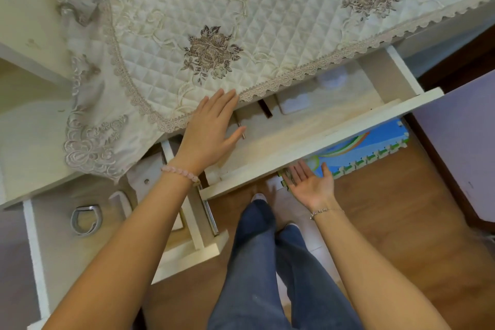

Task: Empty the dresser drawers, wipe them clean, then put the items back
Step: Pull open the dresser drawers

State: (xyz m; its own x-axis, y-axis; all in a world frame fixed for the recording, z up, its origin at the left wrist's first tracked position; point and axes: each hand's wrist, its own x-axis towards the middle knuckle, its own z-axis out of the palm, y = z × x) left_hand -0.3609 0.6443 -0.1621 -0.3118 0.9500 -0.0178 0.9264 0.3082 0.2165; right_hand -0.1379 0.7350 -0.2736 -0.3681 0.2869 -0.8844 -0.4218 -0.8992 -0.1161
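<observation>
One wide drawer (321,140), long axis rising rightward

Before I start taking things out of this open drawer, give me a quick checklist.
Right drawer pulled open: ok.
Left hand free, flat over the drawer: ok.
Right hand free, palm up under the drawer front: ok.
Right drawer emptied: not ok, a white box and a round white thing lie inside.
Back of the drawer in view: not ok, the cloth overhangs it.
Left drawer emptied: not ok, a grey band lies inside.
</observation>
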